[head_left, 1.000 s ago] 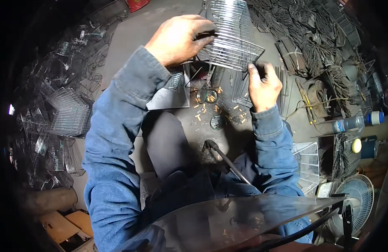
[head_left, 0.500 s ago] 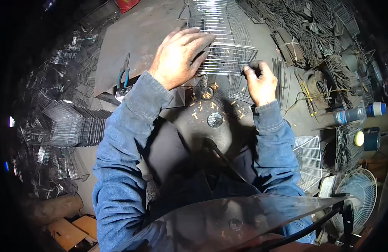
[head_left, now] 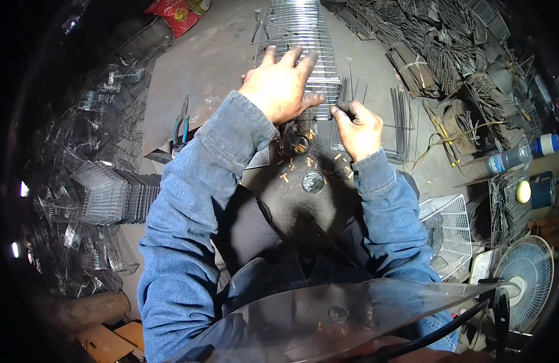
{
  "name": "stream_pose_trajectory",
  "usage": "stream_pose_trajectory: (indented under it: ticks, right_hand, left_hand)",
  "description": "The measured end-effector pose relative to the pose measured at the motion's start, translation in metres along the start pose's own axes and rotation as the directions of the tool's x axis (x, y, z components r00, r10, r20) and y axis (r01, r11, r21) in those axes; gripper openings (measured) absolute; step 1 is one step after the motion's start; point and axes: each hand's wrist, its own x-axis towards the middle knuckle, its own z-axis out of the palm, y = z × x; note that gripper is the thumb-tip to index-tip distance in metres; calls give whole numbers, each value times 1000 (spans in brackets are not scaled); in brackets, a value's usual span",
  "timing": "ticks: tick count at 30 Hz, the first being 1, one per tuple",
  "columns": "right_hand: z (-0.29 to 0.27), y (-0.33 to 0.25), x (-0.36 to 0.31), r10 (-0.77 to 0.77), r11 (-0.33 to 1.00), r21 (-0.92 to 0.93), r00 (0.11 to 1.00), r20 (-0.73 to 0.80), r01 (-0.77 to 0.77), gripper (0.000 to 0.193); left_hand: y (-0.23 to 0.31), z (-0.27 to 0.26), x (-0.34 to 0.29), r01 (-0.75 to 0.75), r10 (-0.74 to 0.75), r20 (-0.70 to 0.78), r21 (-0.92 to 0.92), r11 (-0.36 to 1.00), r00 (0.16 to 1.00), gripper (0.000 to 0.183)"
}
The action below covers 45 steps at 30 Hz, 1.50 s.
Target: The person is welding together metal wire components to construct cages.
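Note:
A long wire basket [head_left: 300, 39] of shiny parallel wires stands at the top middle, its near end toward me. My left hand [head_left: 282, 91] lies over its left side, fingers spread and thumb stretched across the wires near that end. At the basket's near right corner my right hand [head_left: 359, 128] is closed, thumb and forefinger pinching the wire edge. The exact grip point is partly hidden by the fingertips. Just beyond the right hand lie thin bent wire frames [head_left: 400, 118].
Pliers with blue handles [head_left: 181, 124] lie on a metal sheet [head_left: 188, 66] at left. Below the basket are a small round dish [head_left: 313, 182] and scattered short copper-coloured bits. Stacked wire baskets [head_left: 119, 193] stand left; wire bundles [head_left: 467, 54], a bottle [head_left: 509, 160] and a fan [head_left: 524, 281] stand right.
The basket has turned, so its right side shows less. Both hands have moved with it; the left one's fingers are now more spread. The whole view has shifted slightly.

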Motion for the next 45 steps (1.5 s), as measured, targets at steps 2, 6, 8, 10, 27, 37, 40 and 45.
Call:
stream_pose_trajectory:
  ticks: [2,6,8,10,27,37,40,45]
  right_hand:
    - [-1,1,-1,-11,1000,9,1000,5,11,11]
    - [4,1,-2,-34,999,-8,999,-10,34,11]
    - [8,-3,-3,-55,998,4,998,-4,55,11]
    - [12,-8,-6,-58,998,26,998,-4,58,11]
    - [50,131,-232,632,749,-616,-19,775,-244,60]
    - [-144,-40,-124,241,901,23,543,805,-434,67]
    - [-176,-80,-101,306,547,374,595,744,-749,73]
    - [-158,-86,-48,427,464,445,633,646,-766,40]
  left_hand:
    - [4,2,0,53,-53,19,11,999,998,72]
    - [5,4,-5,87,-84,-39,64,994,996,71]
    - [-1,3,-7,46,-42,-42,75,996,998,71]
    - [-8,3,-10,40,-39,-15,116,992,999,72]
    - [-29,8,-13,-13,17,-67,63,998,998,71]
    - [-46,10,-16,-69,70,-74,24,997,995,71]
    - [-48,11,-17,-55,56,-79,12,998,995,72]
    - [-48,8,-14,-62,62,-32,23,998,998,73]
